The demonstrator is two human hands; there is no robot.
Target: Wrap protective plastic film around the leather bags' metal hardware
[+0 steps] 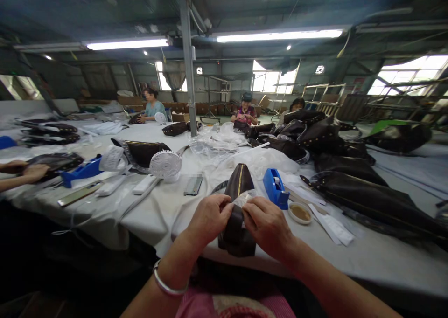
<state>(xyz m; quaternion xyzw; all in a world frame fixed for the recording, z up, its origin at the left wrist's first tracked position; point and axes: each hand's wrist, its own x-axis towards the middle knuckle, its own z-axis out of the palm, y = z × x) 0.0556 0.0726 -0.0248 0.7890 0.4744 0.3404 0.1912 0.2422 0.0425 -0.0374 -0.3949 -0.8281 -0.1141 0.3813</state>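
Observation:
A dark brown leather-like bag [239,180] with a gold zipper lies in front of me at the table's edge. My left hand [212,215] is closed, thumb and fingers pinching a dark band of the bag from the left. From the right, my right hand [268,222] pinches the same part, its fingers closed. Between the two hands a piece of clear plastic film [244,198] bunches up over the bag. My fingertips cover part of what they grip. Just right of the bag stands a blue tape dispenser [276,187], with a small round dish [300,212] of brownish content beside it.
Dark bags [371,194] pile up on the right. White strips [331,224] lie near the dish. Left of me are a white fan [165,164], a phone [193,185] and another blue dispenser [82,171]. A co-worker's hand [35,172] rests on a bag at far left. A post [189,71] rises beyond.

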